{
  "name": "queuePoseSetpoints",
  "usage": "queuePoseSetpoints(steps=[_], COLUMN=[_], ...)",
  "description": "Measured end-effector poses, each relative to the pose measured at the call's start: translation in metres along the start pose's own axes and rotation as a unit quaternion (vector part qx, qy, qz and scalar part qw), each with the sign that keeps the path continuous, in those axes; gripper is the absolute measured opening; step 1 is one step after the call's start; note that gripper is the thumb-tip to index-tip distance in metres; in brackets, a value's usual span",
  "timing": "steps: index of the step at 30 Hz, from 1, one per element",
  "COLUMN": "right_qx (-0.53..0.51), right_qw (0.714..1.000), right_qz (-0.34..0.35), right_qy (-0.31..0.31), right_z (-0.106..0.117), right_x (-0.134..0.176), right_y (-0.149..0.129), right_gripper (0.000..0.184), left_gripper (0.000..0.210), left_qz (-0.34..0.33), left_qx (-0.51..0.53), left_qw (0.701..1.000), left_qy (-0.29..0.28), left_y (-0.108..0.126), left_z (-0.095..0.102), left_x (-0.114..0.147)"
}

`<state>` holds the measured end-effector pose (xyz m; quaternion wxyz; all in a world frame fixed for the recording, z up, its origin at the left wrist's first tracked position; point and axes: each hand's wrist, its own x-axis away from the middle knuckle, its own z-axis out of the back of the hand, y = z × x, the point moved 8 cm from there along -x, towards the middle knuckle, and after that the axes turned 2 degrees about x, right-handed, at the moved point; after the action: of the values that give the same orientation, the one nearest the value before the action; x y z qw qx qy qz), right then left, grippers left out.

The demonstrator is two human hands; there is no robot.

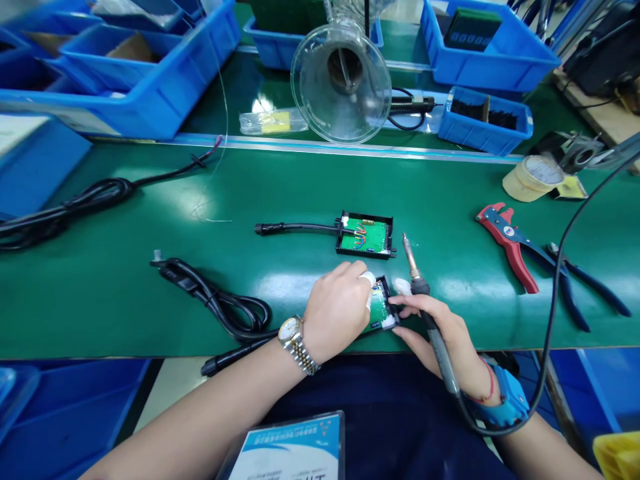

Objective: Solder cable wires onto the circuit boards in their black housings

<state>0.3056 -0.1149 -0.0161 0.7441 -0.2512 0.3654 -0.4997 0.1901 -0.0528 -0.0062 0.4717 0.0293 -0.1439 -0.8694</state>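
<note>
At the table's front edge, a black plastic case with a green circuit board (384, 308) is between my two hands. My left hand (336, 299), a white finger cot on it, is closed over the case's left part and hides what its fingertips pinch. My right hand (440, 328) touches the case's right edge with thumb and finger while holding a soldering iron (436, 340), whose tip points away from me. Just beyond lies a second open case with a circuit board (367, 235), coloured wires and a short black cable (305, 229).
Coiled black cables (225, 300) lie left. Wire strippers (515, 247) and dark-handled pliers (595, 280) lie right, near a round cream container (533, 178). A clear funnel-shaped hood (310, 87) and blue bins (487, 130) stand behind. The iron's cord (555, 287) loops on the right.
</note>
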Motion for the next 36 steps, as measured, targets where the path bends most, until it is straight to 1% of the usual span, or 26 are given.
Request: queuePoseSetpoints(steps=[5, 7, 9, 11, 14, 17, 21, 24, 28, 31, 33, 36], right_qx=[0.000, 0.000, -0.002, -0.008, -0.017, -0.015, -0.017, -0.019, -0.019, -0.023, -0.024, -0.022], right_qw=[1.000, 1.000, 1.000, 1.000, 0.999, 0.999, 1.000, 1.000, 1.000, 1.000, 1.000, 1.000], right_qz=[-0.010, -0.018, -0.022, -0.023, -0.023, -0.025, -0.015, -0.013, -0.017, -0.016, -0.014, -0.013], right_qy=[-0.010, -0.013, -0.015, -0.017, -0.019, -0.016, -0.010, -0.003, -0.003, -0.005, -0.005, -0.004], right_z=[-0.001, -0.002, -0.002, -0.002, -0.002, -0.002, -0.003, -0.003, -0.004, -0.004, -0.004, -0.003], right_x=[-0.002, -0.002, -0.001, -0.001, -0.001, 0.000, 0.001, 0.001, 0.002, 0.002, 0.002, 0.001], right_y=[0.001, 0.001, 0.002, 0.002, 0.002, 0.004, 0.003, 0.003, 0.005, 0.005, 0.005, 0.004], right_gripper=[0.041, 0.041, 0.041, 0.041, 0.040, 0.039, 0.040, 0.040, 0.039, 0.038, 0.038, 0.038], left_gripper=[0.019, 0.018, 0.023, 0.029, 0.030, 0.030, 0.033, 0.032, 0.024, 0.014, 0.017, 0.027], left_qz=[-0.018, -0.034, -0.042, -0.033, -0.013, -0.015, -0.032, -0.032, -0.001, -0.021, -0.039, -0.052], left_qx=[-0.002, 0.015, 0.033, 0.033, 0.010, 0.000, 0.024, 0.054, 0.109, 0.132, 0.134, 0.123], left_qw=[1.000, 0.998, 0.996, 0.994, 0.994, 0.994, 0.990, 0.990, 0.989, 0.985, 0.984, 0.985], left_qy=[0.026, 0.044, 0.072, 0.099, 0.108, 0.111, 0.138, 0.129, 0.100, 0.107, 0.111, 0.110], left_y=[0.000, 0.000, -0.002, -0.006, -0.011, -0.008, -0.001, -0.003, -0.015, -0.015, -0.012, -0.009], left_z=[-0.002, 0.000, 0.005, 0.011, 0.013, 0.012, 0.020, 0.022, 0.016, 0.015, 0.015, 0.015], left_x=[0.003, 0.008, 0.017, 0.027, 0.037, 0.040, 0.035, 0.031, 0.029, 0.030, 0.031, 0.031])
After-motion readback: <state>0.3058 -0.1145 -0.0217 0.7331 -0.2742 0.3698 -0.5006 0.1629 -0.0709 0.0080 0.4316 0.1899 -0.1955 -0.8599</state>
